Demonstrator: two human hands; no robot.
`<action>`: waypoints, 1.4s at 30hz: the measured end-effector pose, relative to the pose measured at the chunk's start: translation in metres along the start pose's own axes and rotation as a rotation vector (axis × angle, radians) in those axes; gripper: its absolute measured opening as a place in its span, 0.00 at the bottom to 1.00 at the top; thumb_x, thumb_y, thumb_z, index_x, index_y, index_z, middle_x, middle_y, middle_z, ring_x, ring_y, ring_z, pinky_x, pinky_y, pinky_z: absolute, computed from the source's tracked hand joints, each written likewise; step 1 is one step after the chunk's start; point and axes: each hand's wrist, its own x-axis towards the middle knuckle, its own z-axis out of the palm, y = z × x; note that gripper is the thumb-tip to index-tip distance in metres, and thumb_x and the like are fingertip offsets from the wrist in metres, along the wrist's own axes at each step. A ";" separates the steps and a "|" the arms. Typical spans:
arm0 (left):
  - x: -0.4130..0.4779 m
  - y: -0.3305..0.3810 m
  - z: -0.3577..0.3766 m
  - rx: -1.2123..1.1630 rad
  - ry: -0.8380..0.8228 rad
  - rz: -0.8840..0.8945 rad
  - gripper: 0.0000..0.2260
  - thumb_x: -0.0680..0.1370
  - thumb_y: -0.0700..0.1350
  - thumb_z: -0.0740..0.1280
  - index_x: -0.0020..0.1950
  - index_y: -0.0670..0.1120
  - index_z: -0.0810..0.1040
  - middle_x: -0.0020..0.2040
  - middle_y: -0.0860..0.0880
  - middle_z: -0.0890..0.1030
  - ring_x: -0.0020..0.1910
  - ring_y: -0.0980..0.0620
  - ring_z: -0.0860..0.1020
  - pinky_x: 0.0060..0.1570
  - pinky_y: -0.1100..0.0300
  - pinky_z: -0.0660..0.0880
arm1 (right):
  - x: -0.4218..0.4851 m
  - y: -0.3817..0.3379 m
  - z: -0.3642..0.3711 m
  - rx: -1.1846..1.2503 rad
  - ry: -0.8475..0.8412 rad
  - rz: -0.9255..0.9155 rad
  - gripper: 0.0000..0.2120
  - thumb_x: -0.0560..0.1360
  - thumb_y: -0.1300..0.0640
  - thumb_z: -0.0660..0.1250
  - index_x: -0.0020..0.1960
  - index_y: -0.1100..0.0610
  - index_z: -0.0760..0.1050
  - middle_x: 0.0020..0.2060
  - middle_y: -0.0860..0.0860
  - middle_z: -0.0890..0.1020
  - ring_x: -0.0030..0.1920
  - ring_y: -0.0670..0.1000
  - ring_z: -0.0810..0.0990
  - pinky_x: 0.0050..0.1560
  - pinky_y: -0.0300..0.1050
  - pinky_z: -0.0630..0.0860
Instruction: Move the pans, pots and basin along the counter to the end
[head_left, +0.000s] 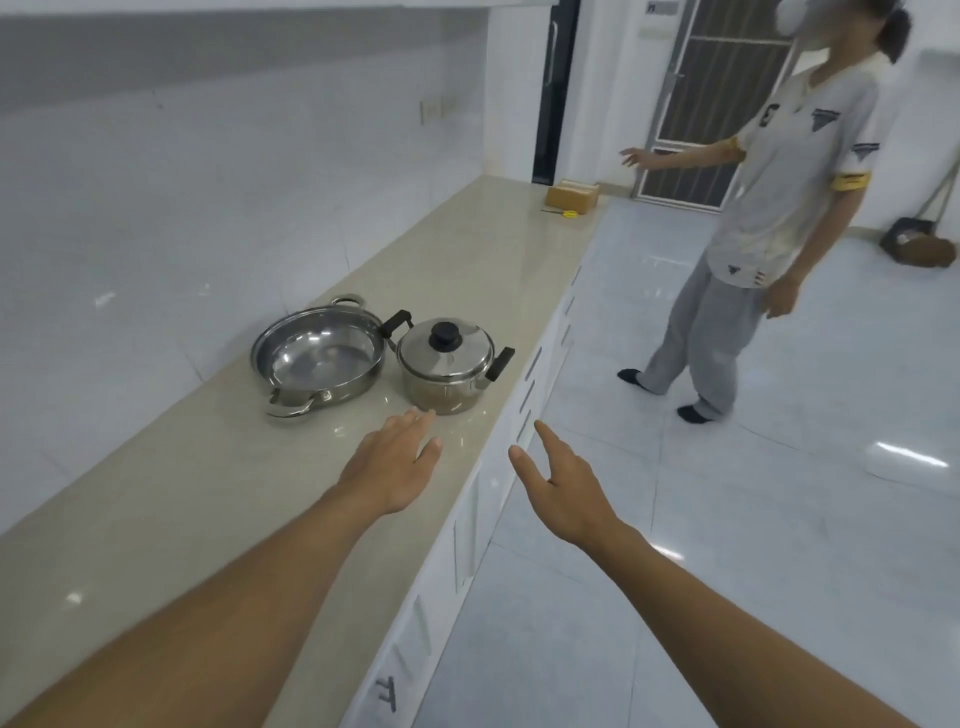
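While both hands are stretched forward with fingers spread and nothing held, the reach for the pot (445, 366) is judged to be in hand. It stands on the tabletop (171, 483) just beyond the left hand (396, 467) fingers, beside the pan (318, 358). The right hand (561, 486) hangs off the edge. Both side handles must be gripped next.

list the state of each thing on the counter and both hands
lidded pot: upright, lid on, not held
open pan: upright, empty, no lid, beside the pot
left hand: open, over the counter, short of the pot
right hand: open, past the counter edge, holding nothing
cardboard box: at the far end
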 end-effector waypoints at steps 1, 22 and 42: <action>0.012 0.002 0.000 -0.009 0.009 -0.018 0.24 0.84 0.54 0.50 0.80 0.50 0.56 0.81 0.49 0.57 0.79 0.51 0.54 0.76 0.51 0.54 | 0.015 0.003 -0.004 0.002 -0.011 -0.010 0.37 0.78 0.32 0.54 0.81 0.48 0.51 0.80 0.49 0.59 0.79 0.54 0.56 0.77 0.58 0.57; 0.241 -0.062 -0.002 -0.059 -0.003 -0.171 0.24 0.83 0.55 0.54 0.79 0.50 0.58 0.79 0.48 0.61 0.78 0.45 0.58 0.73 0.42 0.62 | 0.266 0.020 0.033 0.043 -0.109 0.086 0.33 0.79 0.40 0.63 0.74 0.57 0.56 0.56 0.50 0.78 0.55 0.53 0.80 0.49 0.42 0.74; 0.308 -0.090 0.027 -0.064 0.191 -0.474 0.12 0.83 0.51 0.53 0.58 0.44 0.69 0.59 0.42 0.73 0.56 0.39 0.73 0.57 0.45 0.72 | 0.414 0.036 0.006 -0.263 -0.187 -0.089 0.21 0.82 0.57 0.55 0.73 0.64 0.60 0.64 0.59 0.72 0.50 0.56 0.76 0.48 0.50 0.74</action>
